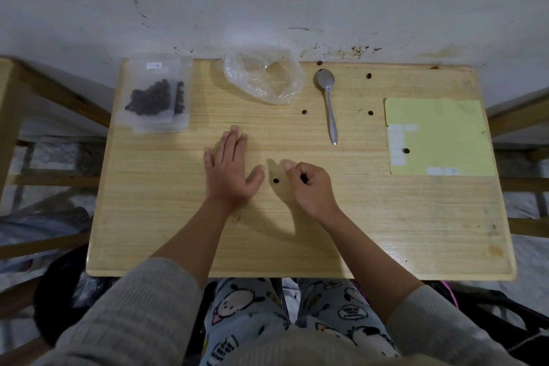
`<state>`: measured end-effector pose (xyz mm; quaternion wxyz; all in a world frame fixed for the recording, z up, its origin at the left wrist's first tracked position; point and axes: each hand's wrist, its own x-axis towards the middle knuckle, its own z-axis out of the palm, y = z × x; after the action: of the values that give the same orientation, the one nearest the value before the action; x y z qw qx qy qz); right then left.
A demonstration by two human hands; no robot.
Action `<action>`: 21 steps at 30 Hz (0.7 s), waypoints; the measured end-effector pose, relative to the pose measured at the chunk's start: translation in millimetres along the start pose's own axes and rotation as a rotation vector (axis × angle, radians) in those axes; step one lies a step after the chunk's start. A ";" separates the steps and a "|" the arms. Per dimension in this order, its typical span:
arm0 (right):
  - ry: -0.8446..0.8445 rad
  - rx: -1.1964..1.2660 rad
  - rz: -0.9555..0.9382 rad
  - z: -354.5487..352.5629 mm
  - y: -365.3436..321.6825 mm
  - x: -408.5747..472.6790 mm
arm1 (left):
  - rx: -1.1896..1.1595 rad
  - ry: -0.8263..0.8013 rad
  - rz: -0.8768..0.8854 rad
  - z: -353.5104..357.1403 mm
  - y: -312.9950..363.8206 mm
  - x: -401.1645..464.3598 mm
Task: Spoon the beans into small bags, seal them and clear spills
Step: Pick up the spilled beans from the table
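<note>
My left hand (230, 169) lies flat on the wooden table (297, 232), fingers straight. My right hand (310, 187) is curled beside it, and dark beans show inside its fingers. One loose black bean (276, 180) lies on the table between the two hands. More spilled beans lie further out: one (304, 112) by the spoon, another (370, 112) to its right, a third (368, 76) near the back edge. A stack of small bags (154, 95) holding black beans sits at the back left. An empty clear plastic bag (263, 74) lies at the back middle. A metal spoon (328, 101) rests right of it.
A yellow sheet with white labels (436, 137) lies at the right, with one bean (406, 151) on it. Another bean (319, 63) sits at the table's back edge against the grey wall. Wooden frames stand on both sides of the table.
</note>
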<state>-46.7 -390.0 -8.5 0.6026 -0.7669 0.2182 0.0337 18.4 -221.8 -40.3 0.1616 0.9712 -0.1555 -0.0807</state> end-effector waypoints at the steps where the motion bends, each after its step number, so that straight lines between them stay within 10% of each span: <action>1: -0.001 -0.076 -0.037 2.0 2.0 1.0 | -0.001 0.002 0.000 0.1 -0.2 0.1; 13: -0.065 -0.508 -0.292 9.2 8.8 2.7 | 0.014 -0.005 -0.003 -0.1 -0.8 0.7; 21: 0.300 0.120 0.210 -11.4 -7.4 19.3 | 0.070 -0.066 -0.058 -5.4 13.0 5.7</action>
<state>-28.9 -405.1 -4.7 0.6010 -0.6991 0.3860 -0.0315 21.2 -233.7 -31.4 0.1200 0.9771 -0.1353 -0.1120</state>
